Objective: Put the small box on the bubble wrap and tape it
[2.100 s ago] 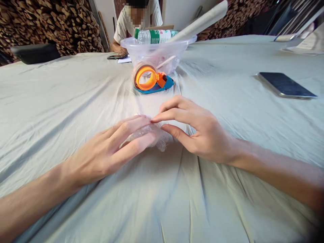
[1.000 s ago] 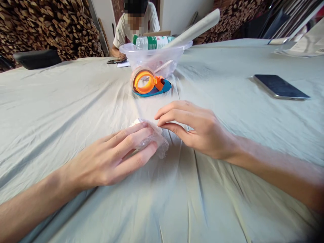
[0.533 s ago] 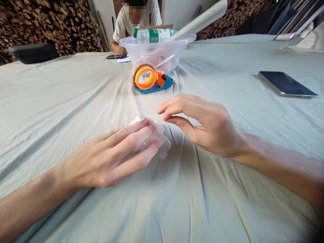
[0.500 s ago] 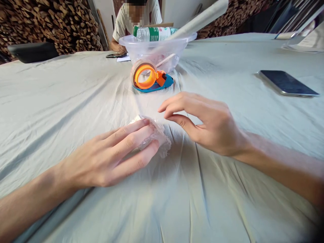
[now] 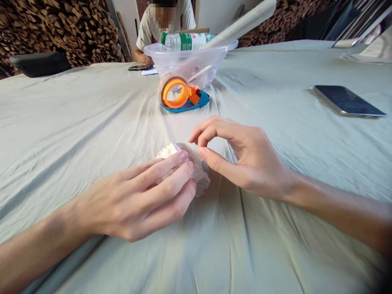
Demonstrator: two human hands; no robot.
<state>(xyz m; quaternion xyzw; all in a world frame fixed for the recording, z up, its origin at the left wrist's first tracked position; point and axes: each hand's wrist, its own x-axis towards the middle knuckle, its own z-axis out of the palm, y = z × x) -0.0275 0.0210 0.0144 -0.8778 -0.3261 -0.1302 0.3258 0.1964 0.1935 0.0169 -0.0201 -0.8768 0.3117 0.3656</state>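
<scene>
My left hand (image 5: 147, 196) lies over a small bundle in crinkled clear plastic wrap (image 5: 200, 175), its fingers curled round the near side. A white printed patch shows at the bundle's far top edge; its contents cannot be made out. Just right of the bundle hovers my right hand (image 5: 241, 157), bent at the fingers, thumb and forefinger slightly apart and nothing visible between them. Farther back on the cloth-covered table (image 5: 92, 118) stands a tape dispenser (image 5: 176, 96), orange and blue, with a roll of clear tape on it.
Behind the dispenser is a translucent plastic basin (image 5: 190, 61) holding a water bottle (image 5: 186, 41) and a long pale roll (image 5: 245, 22). A phone (image 5: 349, 100) lies at right, a black case (image 5: 39, 63) at far left. Another person (image 5: 143, 41) sits across the table.
My left hand and the bundle have shifted slightly toward me and to the right, showing more of the white patch. My right hand's thumb has dropped a little and its fingers have bent more.
</scene>
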